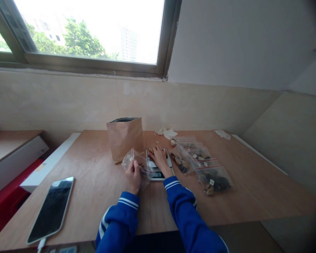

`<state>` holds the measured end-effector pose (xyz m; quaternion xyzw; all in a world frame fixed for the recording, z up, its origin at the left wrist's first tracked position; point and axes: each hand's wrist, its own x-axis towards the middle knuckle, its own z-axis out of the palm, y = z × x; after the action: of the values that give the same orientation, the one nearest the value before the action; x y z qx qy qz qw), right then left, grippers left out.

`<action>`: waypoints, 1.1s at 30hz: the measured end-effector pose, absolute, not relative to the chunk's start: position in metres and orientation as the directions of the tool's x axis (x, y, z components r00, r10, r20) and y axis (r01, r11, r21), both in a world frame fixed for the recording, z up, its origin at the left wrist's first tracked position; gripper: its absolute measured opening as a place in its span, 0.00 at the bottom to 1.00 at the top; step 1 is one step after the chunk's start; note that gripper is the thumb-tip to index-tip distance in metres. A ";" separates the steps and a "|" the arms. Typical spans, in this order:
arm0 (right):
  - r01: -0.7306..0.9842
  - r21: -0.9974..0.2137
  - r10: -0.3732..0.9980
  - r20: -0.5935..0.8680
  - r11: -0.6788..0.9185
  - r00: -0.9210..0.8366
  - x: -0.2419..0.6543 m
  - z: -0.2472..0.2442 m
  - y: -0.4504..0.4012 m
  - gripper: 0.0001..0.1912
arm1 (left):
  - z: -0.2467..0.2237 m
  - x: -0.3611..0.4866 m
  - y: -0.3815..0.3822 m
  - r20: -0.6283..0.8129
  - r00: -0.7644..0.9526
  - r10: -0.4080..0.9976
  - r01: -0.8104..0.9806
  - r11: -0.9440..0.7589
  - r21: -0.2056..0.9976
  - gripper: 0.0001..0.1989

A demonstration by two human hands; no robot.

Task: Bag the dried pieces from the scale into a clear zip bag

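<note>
My left hand [133,176] grips the edge of an empty-looking clear zip bag [131,160], which hangs over the near side of a small digital kitchen scale [156,174]. My right hand [160,160] rests flat on top of the scale with its fingers spread, hiding most of the platform. It holds nothing that I can see. Behind the hands stands a brown kraft paper pouch [125,138] with an open top. To the right lie several zip bags [213,180] of dark dried pieces.
All this stands on a wooden table [94,189]. A smartphone [51,209] with a charging cable [41,243] lies at the near left. White paper scraps [166,133] lie against the tiled wall [68,98], below a window [89,35].
</note>
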<state>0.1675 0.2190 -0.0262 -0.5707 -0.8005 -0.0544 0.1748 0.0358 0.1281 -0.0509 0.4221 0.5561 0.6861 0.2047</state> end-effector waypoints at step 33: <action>0.304 -0.902 0.910 0.187 0.308 -0.369 0.131 0.041 0.166 0.10 | -0.047 0.037 0.136 0.142 -0.594 0.792 -0.266 -0.360 0.894 0.23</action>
<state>0.1310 0.1659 0.0408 -0.4222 -0.7189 0.4095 0.3705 0.0375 0.1361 -0.0472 0.2919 0.4500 0.7711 0.3430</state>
